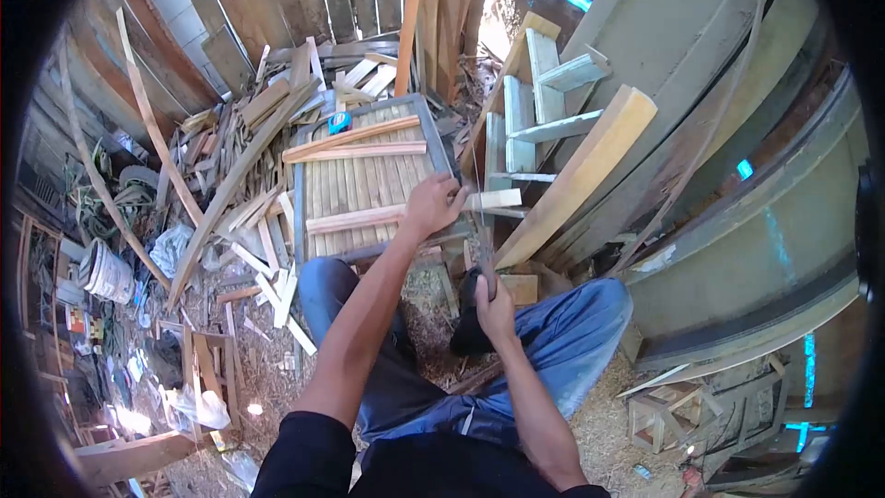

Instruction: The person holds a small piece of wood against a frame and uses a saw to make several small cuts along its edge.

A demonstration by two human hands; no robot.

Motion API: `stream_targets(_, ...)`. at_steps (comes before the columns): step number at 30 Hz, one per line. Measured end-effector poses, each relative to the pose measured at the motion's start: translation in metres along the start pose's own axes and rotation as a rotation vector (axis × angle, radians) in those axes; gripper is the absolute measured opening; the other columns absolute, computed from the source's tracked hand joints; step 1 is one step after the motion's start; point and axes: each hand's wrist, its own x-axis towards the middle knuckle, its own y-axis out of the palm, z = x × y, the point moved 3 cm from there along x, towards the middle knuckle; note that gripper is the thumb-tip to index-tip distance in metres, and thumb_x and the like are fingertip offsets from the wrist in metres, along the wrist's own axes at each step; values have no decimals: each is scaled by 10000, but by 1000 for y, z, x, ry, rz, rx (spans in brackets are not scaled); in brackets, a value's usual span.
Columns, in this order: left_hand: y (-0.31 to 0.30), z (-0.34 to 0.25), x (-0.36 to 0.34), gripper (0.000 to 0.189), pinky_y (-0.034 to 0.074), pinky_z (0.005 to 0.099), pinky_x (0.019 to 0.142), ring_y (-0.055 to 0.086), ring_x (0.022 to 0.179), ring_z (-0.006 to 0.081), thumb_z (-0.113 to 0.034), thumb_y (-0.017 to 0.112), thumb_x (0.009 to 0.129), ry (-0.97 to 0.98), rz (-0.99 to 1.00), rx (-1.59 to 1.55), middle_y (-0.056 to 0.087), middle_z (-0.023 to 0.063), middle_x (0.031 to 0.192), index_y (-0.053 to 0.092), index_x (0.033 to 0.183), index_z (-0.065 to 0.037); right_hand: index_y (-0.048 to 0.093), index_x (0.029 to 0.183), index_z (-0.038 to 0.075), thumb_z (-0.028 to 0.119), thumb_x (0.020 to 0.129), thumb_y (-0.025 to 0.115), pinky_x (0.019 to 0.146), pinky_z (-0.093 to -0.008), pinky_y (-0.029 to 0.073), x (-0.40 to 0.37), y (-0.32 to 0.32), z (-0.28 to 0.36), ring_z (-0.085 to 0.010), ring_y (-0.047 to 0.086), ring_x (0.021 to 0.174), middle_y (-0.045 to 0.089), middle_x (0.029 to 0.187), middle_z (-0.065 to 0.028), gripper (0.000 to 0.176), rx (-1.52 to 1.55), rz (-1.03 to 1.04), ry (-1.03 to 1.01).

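Note:
My left hand [435, 206] is closed around a narrow wooden slat [498, 199], pressing it near the edge of a slatted wooden panel [359, 186]. The slat's pale end sticks out to the right past my fingers. In my right hand [496, 314] is the handle of a handsaw [483, 238], held low between my legs. Its thin blade points up and away, crossing the slat just right of my left hand. Where the teeth meet the wood is too small to make out. More slats [365, 151] lie across the panel.
A blue tape measure [339, 122] sits on the panel's far part. Scrap wood [267, 120] is heaped to the left, with a white bucket [108, 271] beyond. A thick plank [581, 175] and a pale wooden frame [530, 120] lean on the right.

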Motion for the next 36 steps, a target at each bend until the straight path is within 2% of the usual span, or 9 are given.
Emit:
stream_targets(5, -3, 8, 5, 220, 499, 431, 706, 618, 773, 364, -213, 674, 846, -86, 126, -191, 617, 169, 768, 683, 793, 1, 639, 1019, -21, 310, 973, 575, 706, -441, 507, 13, -25, 51, -403, 676, 773, 651, 788, -249, 340, -13, -58, 30)
stream_targets(7, -10, 15, 4, 216, 504, 433, 740, 631, 799, 363, -215, 675, 852, -63, 260, -247, 630, 177, 803, 706, 865, -2, 689, 943, -19, 375, 967, 595, 523, -347, 449, 24, -32, 67, -161, 562, 512, 538, 557, -77, 406, -7, -246, -182)
stream_targets(10, -30, 23, -2, 226, 507, 447, 754, 639, 805, 361, -221, 672, 853, -30, 282, -147, 636, 185, 829, 706, 892, -1, 693, 871, -5, 396, 955, 615, 491, -310, 431, 39, -30, 58, -111, 545, 490, 543, 553, -35, 417, 92, -127, -52)
stream_targets(11, -33, 33, -4, 254, 509, 412, 777, 638, 841, 344, -241, 645, 892, -19, 353, -87, 645, 185, 966, 701, 984, -11, 676, 839, 2, 409, 956, 615, 477, -280, 408, 38, -28, 59, -75, 529, 500, 530, 555, 3, 428, 82, -152, -82)
stream_targets(15, -45, 48, -7, 297, 509, 404, 797, 646, 877, 327, -271, 632, 912, -196, 409, -134, 662, 187, 975, 705, 1023, -6, 653, 809, -4, 401, 962, 611, 465, -273, 397, 46, -10, 60, -75, 518, 495, 518, 559, 11, 435, 145, -148, -112)
stream_targets(17, -42, 54, -8, 345, 520, 418, 839, 667, 932, 371, -308, 648, 891, -313, 395, -222, 689, 224, 989, 720, 1011, 8, 650, 812, -9, 375, 968, 611, 452, -273, 392, 50, -10, 61, -80, 511, 480, 520, 561, 4, 416, 80, -134, -62)
stream_targets(27, -41, 56, 0, 473, 515, 416, 858, 675, 969, 376, -400, 700, 855, -326, 440, -136, 694, 262, 993, 706, 1047, 32, 617, 753, 2, 345, 980, 606, 450, -259, 390, 53, -13, 53, -76, 507, 476, 520, 564, 4, 412, 93, -96, -66)
stream_targets(30, -42, 55, 4, 491, 512, 423, 862, 670, 973, 385, -411, 710, 848, -304, 493, -171, 695, 259, 989, 705, 1040, 41, 600, 769, -23, 338, 954, 625, 536, -333, 382, 49, -16, 51, -118, 431, 560, 487, 579, -69, 406, 101, -89, -44)
stream_targets(36, -40, 37, 3, 322, 497, 458, 825, 629, 957, 389, -239, 763, 773, -151, 331, -9, 663, 177, 970, 660, 985, -19, 584, 751, -27, 336, 953, 627, 522, -347, 361, 50, -20, 54, -122, 402, 547, 454, 558, -66, 418, 103, -90, -22)
